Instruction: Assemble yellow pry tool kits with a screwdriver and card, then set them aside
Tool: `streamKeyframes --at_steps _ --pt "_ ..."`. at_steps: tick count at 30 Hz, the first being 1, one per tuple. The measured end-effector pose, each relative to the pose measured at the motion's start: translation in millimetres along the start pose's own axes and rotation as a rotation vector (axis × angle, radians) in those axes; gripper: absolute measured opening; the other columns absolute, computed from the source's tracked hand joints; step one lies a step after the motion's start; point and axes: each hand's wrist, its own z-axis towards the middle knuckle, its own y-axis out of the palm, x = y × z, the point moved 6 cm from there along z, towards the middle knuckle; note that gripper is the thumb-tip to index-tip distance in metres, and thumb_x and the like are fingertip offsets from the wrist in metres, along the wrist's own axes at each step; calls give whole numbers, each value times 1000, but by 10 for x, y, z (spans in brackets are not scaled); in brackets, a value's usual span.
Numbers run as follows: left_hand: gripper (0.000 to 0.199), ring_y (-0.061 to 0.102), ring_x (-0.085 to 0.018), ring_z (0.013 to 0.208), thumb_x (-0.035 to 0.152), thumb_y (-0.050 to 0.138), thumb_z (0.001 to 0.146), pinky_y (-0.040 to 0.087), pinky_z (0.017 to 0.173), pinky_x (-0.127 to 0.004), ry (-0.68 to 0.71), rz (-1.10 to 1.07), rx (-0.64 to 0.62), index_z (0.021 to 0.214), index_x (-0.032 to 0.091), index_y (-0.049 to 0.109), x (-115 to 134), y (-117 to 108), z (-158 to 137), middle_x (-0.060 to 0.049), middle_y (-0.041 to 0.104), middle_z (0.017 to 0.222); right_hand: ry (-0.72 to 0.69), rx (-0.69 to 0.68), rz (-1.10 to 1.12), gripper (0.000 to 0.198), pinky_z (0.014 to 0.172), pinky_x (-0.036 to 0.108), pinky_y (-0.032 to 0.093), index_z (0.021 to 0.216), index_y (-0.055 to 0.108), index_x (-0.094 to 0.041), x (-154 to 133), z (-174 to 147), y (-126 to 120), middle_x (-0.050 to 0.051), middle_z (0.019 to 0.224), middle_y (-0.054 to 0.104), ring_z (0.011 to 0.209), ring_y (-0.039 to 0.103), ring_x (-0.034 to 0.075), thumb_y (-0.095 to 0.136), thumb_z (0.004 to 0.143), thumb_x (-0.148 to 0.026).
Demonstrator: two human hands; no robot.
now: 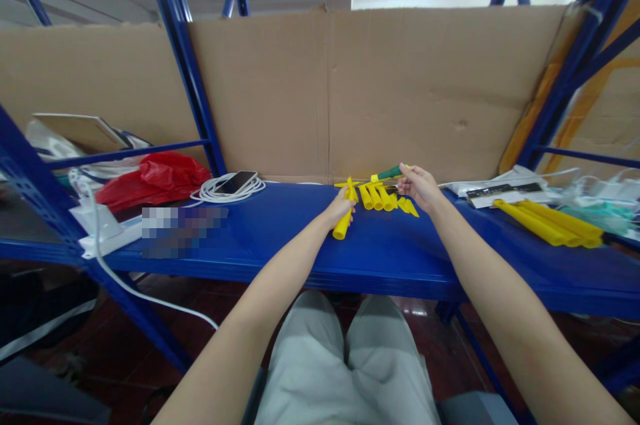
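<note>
A yellow plastic tube (342, 227) with a round end towards me is in my left hand (338, 209), fingers wrapped round it. Its far end has thin yellow pieces sticking out sideways. My right hand (421, 189) pinches the back end of a green-handled screwdriver (389, 173) with a yellow collar. The thin shaft points left, towards the far end of the tube; whether it touches is too small to tell. Between my hands, several short yellow tubes (376, 198) lie in a row on the blue shelf (280, 225), with small yellow pieces (407, 205) at their right.
Long yellow tubes (555, 225) lie at the right beside a white packet (510, 188). On the left are a phone (237, 182) on a coiled white cable (207, 193), a red plastic bag (155, 178) and a white power strip (115, 228). Cardboard (400, 91) stands behind the shelf, between blue posts (187, 58).
</note>
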Motion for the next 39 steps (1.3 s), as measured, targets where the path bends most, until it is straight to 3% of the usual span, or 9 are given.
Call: streamKeyframes --at_steps 7,17,26,39 --pt "62 43 -7 43 15 39 93 43 46 -21 10 -1 -6 149 31 16 5 5 -3 6 45 68 49 45 -7 44 40 16 42 68 42 -22 26 2 -25 -3 49 58 39 50 7 75 75 -50" --pt "65 42 -7 41 12 39 91 40 43 -19 15 -3 -9 149 30 15 31 16 -29 6 44 67 150 109 15 28 39 15 44 76 47 -20 6 -80 -3 -2 45 59 35 52 8 61 90 -40" --pt "65 42 -6 40 12 38 92 38 41 -17 8 0 8 150 29 15 52 12 -60 6 43 65 119 57 47 13 45 16 47 82 53 -17 -28 -72 46 0 55 66 39 57 8 51 93 -10" --pt "65 43 -7 41 14 39 92 41 43 -19 14 -8 -1 150 29 14 27 14 -28 6 45 66 108 107 -78 18 42 15 43 78 51 -18 -20 -82 20 -2 52 61 38 52 6 62 90 -25"
